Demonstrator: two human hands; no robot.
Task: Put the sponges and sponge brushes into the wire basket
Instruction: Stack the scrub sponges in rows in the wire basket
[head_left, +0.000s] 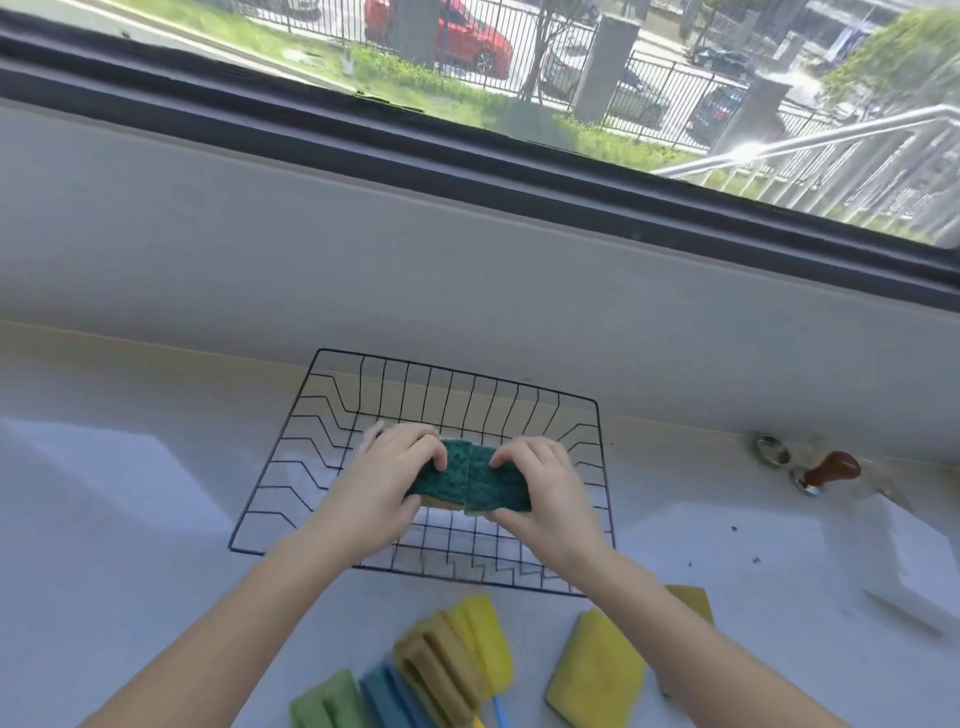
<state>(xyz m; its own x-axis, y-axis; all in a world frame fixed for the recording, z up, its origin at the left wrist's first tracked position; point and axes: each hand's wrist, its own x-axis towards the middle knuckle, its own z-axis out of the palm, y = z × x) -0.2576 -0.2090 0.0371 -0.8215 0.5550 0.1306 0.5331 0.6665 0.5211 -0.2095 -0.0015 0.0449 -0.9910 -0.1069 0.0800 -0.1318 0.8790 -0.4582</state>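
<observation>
A black wire basket (291, 467) stands on the white counter below the window. Over its middle, my left hand (387, 467) grips a green-topped sponge (441, 478) and my right hand (540, 483) grips a second green-topped sponge (493, 486); the two sponges touch side by side. Near the front edge lie sponge brushes: a green one (324, 701), a blue one (387, 699), a tan one (441, 670) and a yellow one (485, 642). A yellow sponge (597, 670) lies to their right, and another yellow sponge (688, 597) shows partly behind my right forearm.
At the back right of the counter sit a metal ring (773, 451) and a wooden-handled stamp-like tool (826, 470), with small crumbs nearby. A low wall and the window frame rise just behind the basket.
</observation>
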